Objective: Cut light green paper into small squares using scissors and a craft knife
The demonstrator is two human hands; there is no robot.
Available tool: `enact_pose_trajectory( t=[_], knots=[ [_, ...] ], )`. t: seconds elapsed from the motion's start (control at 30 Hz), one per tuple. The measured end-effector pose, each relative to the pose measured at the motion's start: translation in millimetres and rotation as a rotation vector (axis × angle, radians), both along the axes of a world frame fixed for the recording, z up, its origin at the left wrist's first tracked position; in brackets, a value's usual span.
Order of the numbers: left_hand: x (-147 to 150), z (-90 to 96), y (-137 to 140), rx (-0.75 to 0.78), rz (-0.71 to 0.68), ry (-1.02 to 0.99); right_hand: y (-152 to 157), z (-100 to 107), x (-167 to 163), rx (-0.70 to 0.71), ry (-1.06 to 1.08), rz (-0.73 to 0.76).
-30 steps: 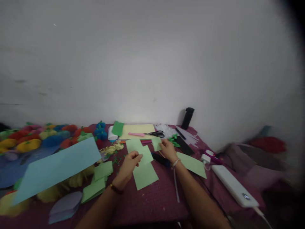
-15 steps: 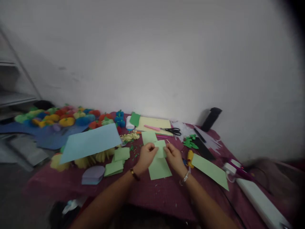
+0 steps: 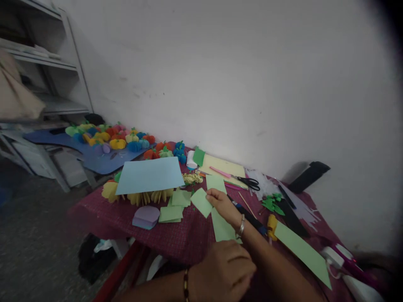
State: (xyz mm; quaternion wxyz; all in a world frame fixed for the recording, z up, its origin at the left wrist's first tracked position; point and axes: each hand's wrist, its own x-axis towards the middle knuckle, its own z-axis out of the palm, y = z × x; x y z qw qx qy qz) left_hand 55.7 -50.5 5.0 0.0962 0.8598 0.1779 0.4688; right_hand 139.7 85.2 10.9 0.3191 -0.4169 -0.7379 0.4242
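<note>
My right hand (image 3: pixel 224 206) pinches a small light-green paper square (image 3: pixel 200 203) by its right corner, just above the table. Under that hand lies a longer light-green paper strip (image 3: pixel 223 227). My left hand (image 3: pixel 223 268) is close to the camera at the bottom, beside my right forearm, its fingers curled inward. Whatever may be in those fingers is hidden. Left of the held square, several folded light-green papers (image 3: pixel 171 214) lie in a loose pile. A cutter-like dark tool (image 3: pixel 250 216) and a thin wooden stick (image 3: pixel 246 203) lie right of my right hand.
Black-handled scissors (image 3: pixel 248 182) rest on a cream sheet (image 3: pixel 225 165) at the back. A light-blue sheet (image 3: pixel 149 175) covers yellow paper shapes. Colourful paper pumpkins (image 3: pixel 118 144) crowd a blue table at left. A purple glue gun (image 3: pixel 348 262) and green paper leaves (image 3: pixel 273 204) are at right.
My left hand has let go of the green square and come back toward the camera. My right hand now holds the square alone, moved left toward the pile. The view has turned left.
</note>
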Motion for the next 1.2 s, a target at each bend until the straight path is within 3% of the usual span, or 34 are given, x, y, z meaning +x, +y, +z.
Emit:
enact_pose_trajectory(
  t=[0.17,0.23,0.3,0.4,0.47,0.53,0.63,0.7,0.77,0.87,1.0,1.2],
  knots=[
    [-16,-19.7,2,-0.184,0.114,-0.222,1,-7,-43,0.67,-0.32,-0.217],
    [-17,-28.7,4,-0.201,0.105,-0.26,-1,-17,-52,0.827,-0.514,-0.119],
    [-18,-35.0,7,-0.193,0.084,-0.292,-3,-27,-56,0.874,-0.678,0.061],
    [-17,-39.9,12,-0.163,0.072,-0.346,-5,-35,-57,0.79,-0.726,0.219],
    [-16,-41.7,15,-0.137,0.074,-0.37,-1,-33,-59,0.647,-0.581,0.118],
    [-13,-43.6,17,-0.104,0.076,-0.391,11,-26,-65,0.408,-0.325,-0.057],
    [-9,-46.4,19,-0.067,0.066,-0.424,35,-15,-82,-0.109,0.048,-0.189],
    [-9,-47.4,22,-0.061,0.065,-0.427,49,-11,-96,-0.394,0.194,-0.166],
    [-10,-47.6,24,-0.058,0.083,-0.425,57,-10,-110,-0.526,0.291,-0.123],
    [-14,-47.6,27,-0.052,0.107,-0.417,60,-11,-124,-0.537,0.401,-0.106],
    [-20,-48.6,27,-0.064,0.123,-0.356,73,-3,-116,-0.476,0.578,-0.233],
    [-21,-49.3,29,-0.103,0.123,-0.266,129,8,-20,-0.317,0.634,-0.627]
  ],
)
